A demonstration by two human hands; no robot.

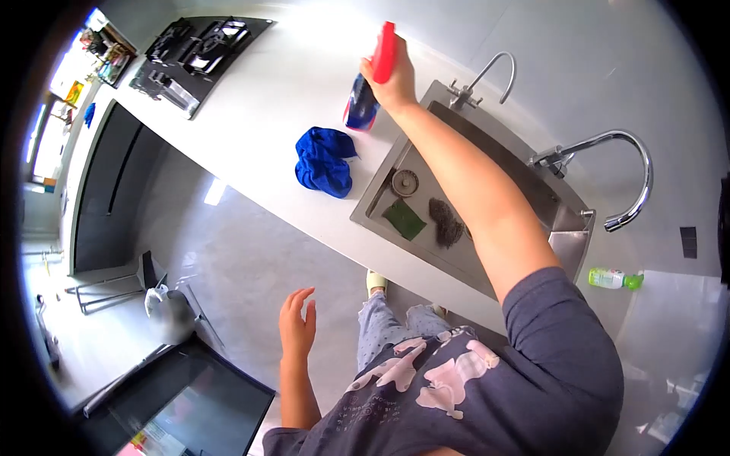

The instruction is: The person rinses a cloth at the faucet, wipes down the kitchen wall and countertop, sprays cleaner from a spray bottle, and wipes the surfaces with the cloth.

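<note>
My right hand (pixel 397 80) reaches over the counter and is closed around the neck of a spray bottle (pixel 361 106). The bottle has a red trigger head and a dark blue body, and its base is at or just above the white countertop (pixel 258 99); I cannot tell which. A crumpled blue cloth (pixel 325 162) lies on the counter close to the bottle. My left hand (pixel 296 323) hangs over the floor, away from the counter, with its fingers apart and nothing in it.
Beside the bottle is a steel sink (pixel 372 199) with a green scouring pad (pixel 404 220), a dark scrubber (pixel 445 223) and a drain strainer (pixel 404 182). Two faucets, one large (pixel 646 171), rise behind it. A gas stove (pixel 201 53) and a green bottle (pixel 614 279) are further off.
</note>
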